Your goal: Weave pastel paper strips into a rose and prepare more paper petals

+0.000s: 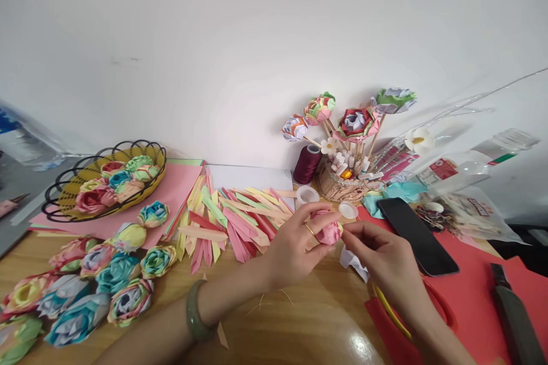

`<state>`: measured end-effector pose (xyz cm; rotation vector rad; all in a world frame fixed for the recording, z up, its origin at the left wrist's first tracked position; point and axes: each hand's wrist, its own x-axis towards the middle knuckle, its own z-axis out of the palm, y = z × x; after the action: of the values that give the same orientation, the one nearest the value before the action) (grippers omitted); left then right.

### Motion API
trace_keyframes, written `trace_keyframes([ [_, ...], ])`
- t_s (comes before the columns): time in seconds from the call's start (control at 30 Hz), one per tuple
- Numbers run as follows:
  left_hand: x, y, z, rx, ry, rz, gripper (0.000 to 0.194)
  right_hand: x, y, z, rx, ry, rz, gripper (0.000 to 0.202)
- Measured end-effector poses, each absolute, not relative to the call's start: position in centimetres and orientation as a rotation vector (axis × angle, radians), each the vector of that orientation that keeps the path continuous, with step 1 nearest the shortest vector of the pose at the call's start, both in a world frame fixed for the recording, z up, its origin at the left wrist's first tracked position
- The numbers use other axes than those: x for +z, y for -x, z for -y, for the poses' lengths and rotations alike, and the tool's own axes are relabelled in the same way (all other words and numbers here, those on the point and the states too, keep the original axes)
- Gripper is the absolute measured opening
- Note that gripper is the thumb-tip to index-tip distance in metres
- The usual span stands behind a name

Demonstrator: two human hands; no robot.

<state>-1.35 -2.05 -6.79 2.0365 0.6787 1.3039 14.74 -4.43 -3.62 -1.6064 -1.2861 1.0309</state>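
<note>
A small pink paper flower (329, 229) is held above the wooden table, right of centre. My left hand (297, 245) grips it from the left, fingers curved around its top and underside, with a ring on one finger and a green bangle at the wrist. From the right, my right hand (381, 256) pinches at the flower's right edge, where a small pale bit shows between the fingertips. Just beyond my hands stand a small white cup (307, 195) and a round white lid (348, 210). Folded paper strips (240, 219) lie in a pile to the left.
Finished paper flowers (117, 274) cover the left side, beside a yellow basket (68, 191) of more flowers. At the right are a black phone (417, 236), red paper (475, 296), scissors (391, 313) and a plastic bottle (471, 162). Behind stands a flower holder (349, 185) beside a maroon thread spool (307, 165).
</note>
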Motion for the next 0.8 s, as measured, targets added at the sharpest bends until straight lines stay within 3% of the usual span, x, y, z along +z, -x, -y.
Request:
trace_keyframes([
  [0.27, -6.4, 1.4, 1.8, 1.116, -1.365, -0.627, 0.049, -3.1, -15.3, 3.8, 1.43, 1.402, 0.968, 0.031],
  [0.8, -6.6, 1.5, 1.8, 1.23, -1.749, -0.649, 0.049, -3.6, -15.9, 3.9, 1.49, 1.413, 1.082, 0.033],
])
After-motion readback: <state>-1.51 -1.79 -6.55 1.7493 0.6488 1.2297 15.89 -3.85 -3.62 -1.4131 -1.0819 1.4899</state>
